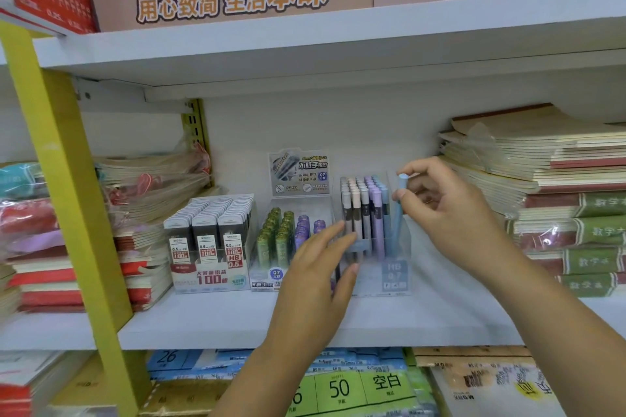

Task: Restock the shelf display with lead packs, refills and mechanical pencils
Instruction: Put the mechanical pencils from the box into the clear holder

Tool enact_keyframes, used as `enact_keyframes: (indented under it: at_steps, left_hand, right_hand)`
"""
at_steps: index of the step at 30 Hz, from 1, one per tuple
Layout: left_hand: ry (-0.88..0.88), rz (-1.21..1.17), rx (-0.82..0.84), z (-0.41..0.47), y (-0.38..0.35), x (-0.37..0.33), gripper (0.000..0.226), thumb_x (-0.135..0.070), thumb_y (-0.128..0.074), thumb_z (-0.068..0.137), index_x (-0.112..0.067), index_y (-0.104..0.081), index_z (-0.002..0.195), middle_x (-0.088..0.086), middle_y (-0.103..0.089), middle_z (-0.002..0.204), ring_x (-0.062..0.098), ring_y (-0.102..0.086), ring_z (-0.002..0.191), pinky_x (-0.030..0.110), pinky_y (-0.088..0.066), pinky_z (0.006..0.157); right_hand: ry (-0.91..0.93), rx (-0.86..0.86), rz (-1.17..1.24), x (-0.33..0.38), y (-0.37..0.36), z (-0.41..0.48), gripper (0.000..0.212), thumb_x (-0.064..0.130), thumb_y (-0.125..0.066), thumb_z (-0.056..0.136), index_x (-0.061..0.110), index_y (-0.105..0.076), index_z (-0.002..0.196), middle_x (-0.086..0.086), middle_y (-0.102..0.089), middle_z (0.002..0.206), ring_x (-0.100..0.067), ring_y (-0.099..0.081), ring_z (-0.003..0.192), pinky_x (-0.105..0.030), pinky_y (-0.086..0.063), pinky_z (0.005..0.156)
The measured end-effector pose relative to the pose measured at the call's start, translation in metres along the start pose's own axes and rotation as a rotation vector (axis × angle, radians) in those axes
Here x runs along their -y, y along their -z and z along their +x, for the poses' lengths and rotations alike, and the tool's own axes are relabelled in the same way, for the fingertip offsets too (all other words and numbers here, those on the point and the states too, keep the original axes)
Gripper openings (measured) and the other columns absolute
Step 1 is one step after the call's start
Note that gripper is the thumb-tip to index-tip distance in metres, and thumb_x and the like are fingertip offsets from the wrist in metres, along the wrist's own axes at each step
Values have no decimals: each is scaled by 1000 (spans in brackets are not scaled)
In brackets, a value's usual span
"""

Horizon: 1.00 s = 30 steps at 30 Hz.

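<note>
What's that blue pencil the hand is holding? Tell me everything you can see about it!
The blue pencil is a slim, light-blue mechanical pencil that looks like matte plastic, with a flat round cap on top. It stands nearly upright, leaning slightly. The right hand pinches it near the top. Its lower end dips into the right end of the clear display box, beside rows of pastel pencils. Its tip is hidden.
</note>
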<state>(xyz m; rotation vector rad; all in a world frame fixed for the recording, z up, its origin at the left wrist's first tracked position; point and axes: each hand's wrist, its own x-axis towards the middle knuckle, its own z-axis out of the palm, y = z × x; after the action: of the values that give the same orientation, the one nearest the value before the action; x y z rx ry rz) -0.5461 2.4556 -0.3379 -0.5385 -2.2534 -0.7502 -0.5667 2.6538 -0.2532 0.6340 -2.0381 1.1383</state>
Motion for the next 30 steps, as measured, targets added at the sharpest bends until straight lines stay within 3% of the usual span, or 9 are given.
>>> enact_keyframes:
  at_steps: [5,9,13,16,18,20,22,26,30]
  left_hand:
    - [-3,-5,2,0,-1,2,45,-34,-56,99,-38,-48,143,-32,-31,146,-6,-27,138,2,-10,106]
    - [-9,-18,1,0,-2,3,44,-34,-56,99,-39,-48,142,-32,-32,145,-7,-27,138,1,-10,107]
    - [-5,-37,13,0,-2,4,46,-35,-55,99,-41,-46,143,-38,-27,146,-10,-24,139,4,-12,108]
    - [-11,-55,64,-4,1,3,51,-37,-54,100,-47,-36,146,-47,-14,145,-18,-14,139,10,-14,113]
    - [-13,-39,85,-11,7,2,55,-38,-53,100,-54,-26,146,-45,-9,150,-18,-8,140,12,-14,113]
    - [-16,4,18,-26,15,0,55,-36,-54,100,-53,-28,145,-35,-21,151,-12,-16,139,10,-14,111]
    - [-18,28,-59,-50,21,-1,43,-34,-54,98,-44,-44,139,-27,-38,137,-8,-31,127,5,-19,103]
    - [-15,38,88,-132,19,10,30,-41,-45,97,-38,-48,127,-22,-45,114,-6,-44,103,6,-34,87]
    - [290,40,410,-252,-4,36,33,-36,-50,98,-32,-51,131,-12,-49,122,3,-56,100,23,-50,80]
  right_hand:
    - [-11,43,15,2,2,0,24,19,-65,89,37,-52,96,7,-67,79,-7,-62,71,-16,-47,63]
    - [16,49,-88,-3,-2,-2,24,20,-65,89,39,-52,96,12,-64,77,0,-59,74,-10,-42,62]
    - [39,57,-275,-15,-8,-3,24,20,-66,87,38,-55,98,12,-53,93,-7,-49,90,-21,-37,73]
    - [-22,76,-174,-18,-11,-6,31,19,-66,87,41,-55,104,7,-50,102,-5,-51,91,-24,-42,78]
    - [-28,16,-140,-15,-10,-13,36,18,-63,90,42,-53,114,8,-47,110,-1,-49,94,-22,-43,82]
    - [14,-106,-110,-4,-6,-24,35,16,-59,92,36,-52,119,8,-49,108,-2,-50,93,-22,-45,82]
    - [72,-154,-8,10,0,-44,27,19,-58,92,34,-54,114,13,-54,99,-3,-53,89,-18,-46,77]
    - [-20,-3,187,19,-16,-132,14,43,-52,90,43,-58,103,13,-61,89,-10,-60,80,-10,-44,65]
    - [-444,351,216,-13,-74,-262,14,32,-58,94,46,-58,98,12,-60,81,-11,-58,73,-19,-45,62]
